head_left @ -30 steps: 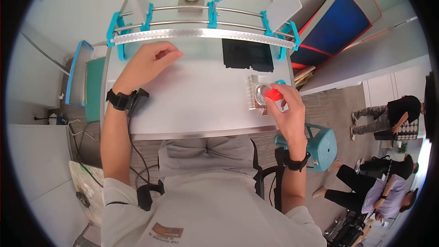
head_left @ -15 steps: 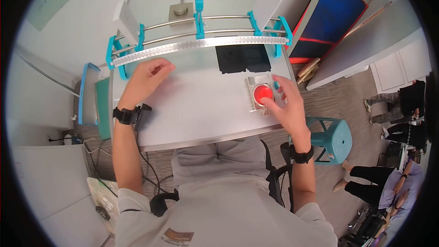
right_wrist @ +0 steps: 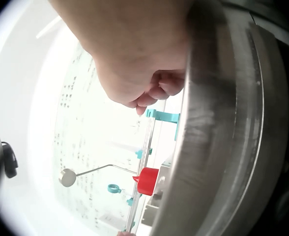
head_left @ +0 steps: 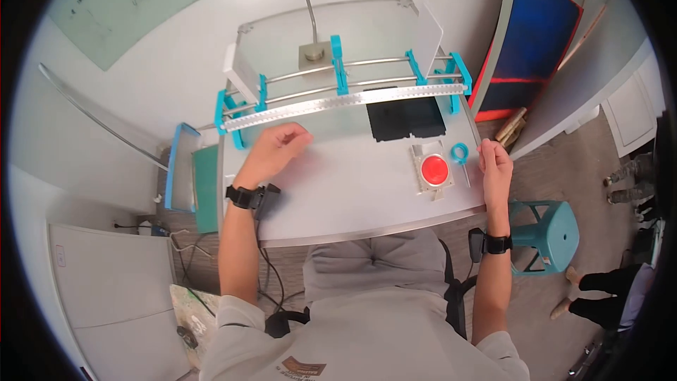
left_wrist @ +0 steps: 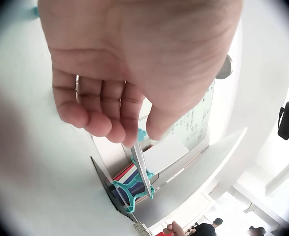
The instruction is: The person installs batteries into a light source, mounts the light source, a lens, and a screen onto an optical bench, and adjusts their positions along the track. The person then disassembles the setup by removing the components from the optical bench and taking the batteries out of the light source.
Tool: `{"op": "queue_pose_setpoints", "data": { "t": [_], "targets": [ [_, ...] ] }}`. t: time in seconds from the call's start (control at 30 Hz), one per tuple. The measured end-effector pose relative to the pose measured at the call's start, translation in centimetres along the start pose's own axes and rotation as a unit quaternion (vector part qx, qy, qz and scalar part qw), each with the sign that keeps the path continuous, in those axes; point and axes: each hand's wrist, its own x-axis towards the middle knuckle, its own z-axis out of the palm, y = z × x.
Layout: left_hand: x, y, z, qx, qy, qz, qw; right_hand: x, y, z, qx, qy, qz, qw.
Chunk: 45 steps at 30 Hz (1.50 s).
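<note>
While the left hand (head_left: 273, 155) curls loosely, grip narrow and empty, right hand (head_left: 497, 173) likewise, beside teal ring (head_left: 460, 161)

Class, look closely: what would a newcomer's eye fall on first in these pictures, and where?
Probably the bright red round piece on its small stand, towards the right side of the white table. Next, the turquoise-and-metal rail frame with its long ruler, spanning the table beyond the left hand. A turquoise ring lies between the red piece and the right hand.
</note>
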Motion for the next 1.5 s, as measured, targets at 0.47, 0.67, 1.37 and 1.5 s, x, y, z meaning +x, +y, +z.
{"op": "queue_pose_setpoints", "data": {
  "t": [0.47,0.67,1.37,1.5],
  "targets": [
    [0.1,0.7,0.4,-0.033,-0.023,0.014,0.999,0.0,0.6,-0.1,-0.086,-0.011,-0.059,0.994],
    [0.5,-0.4,0.2,-0.069,-0.037,0.054,0.995,0.6,0.9,-0.2,-0.088,-0.026,-0.063,0.994],
    [0.1,0.1,0.3,-0.101,-0.048,0.045,0.993,0.0,0.1,-0.3,-0.101,-0.062,-0.001,0.993],
    [0.0,0.2,0.2,-0.104,-0.046,0.031,0.993,0.4,-1.1,-0.5,-0.111,-0.093,0.041,0.989]
  ]
}}
